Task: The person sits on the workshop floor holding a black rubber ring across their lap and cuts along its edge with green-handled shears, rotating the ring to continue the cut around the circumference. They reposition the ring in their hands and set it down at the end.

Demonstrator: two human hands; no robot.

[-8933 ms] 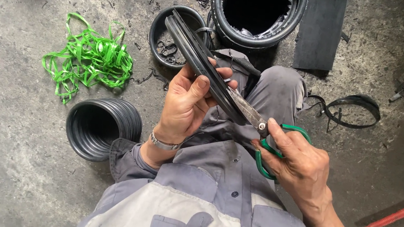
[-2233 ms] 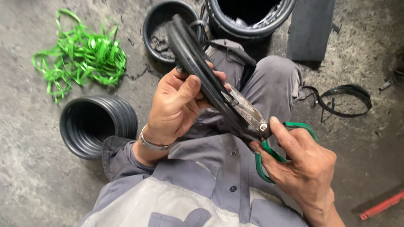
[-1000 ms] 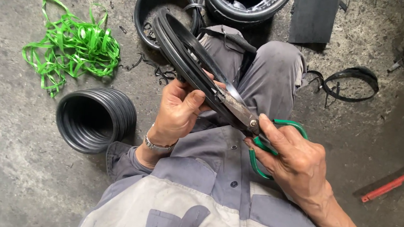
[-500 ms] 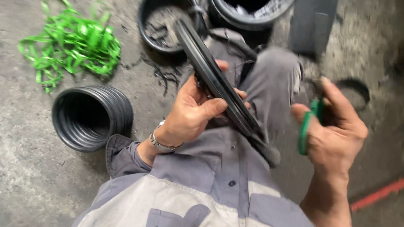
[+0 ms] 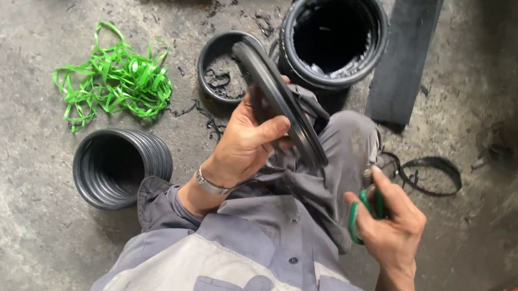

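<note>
At lower right of the frame, green-handled scissors (image 5: 365,212) are gripped in the closed right hand (image 5: 389,228); the blades are hidden. Just above centre, a black rubber ring (image 5: 281,104) is clasped by the left hand (image 5: 248,144), thumb over its edge, above the grey-trousered knee (image 5: 350,141). On the concrete floor (image 5: 3,217), a ribbed black sleeve (image 5: 121,168) is seen at left, green strapping (image 5: 111,83) at upper left, and a black tub (image 5: 334,33) at the top.
</note>
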